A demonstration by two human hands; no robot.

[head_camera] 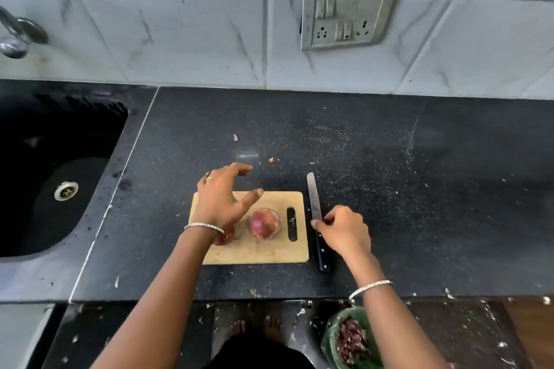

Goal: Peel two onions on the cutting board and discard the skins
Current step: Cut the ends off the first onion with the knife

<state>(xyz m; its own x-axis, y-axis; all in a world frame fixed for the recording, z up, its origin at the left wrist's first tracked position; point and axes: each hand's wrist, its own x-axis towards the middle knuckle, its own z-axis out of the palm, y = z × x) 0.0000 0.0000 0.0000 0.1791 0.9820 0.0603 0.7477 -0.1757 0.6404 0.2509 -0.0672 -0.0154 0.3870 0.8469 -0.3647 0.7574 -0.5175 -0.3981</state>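
Left hand (223,201) spread wide, empty, over cutting board (257,255), mid-frame. First onion (223,239) half hidden under wrist. Second onion (264,223) beside it, seemingly unpeeled. Right hand (344,232) curled on knife (313,198), which lies on surface (419,189). Bin (329,338), lower right, holds skins (350,338). We judge peeling mostly ahead.

cutting board (257,252): pale wood, matt | knife (314,201) right of it: shiny metal blade, black handle | counter (389,159): dark speckled stone
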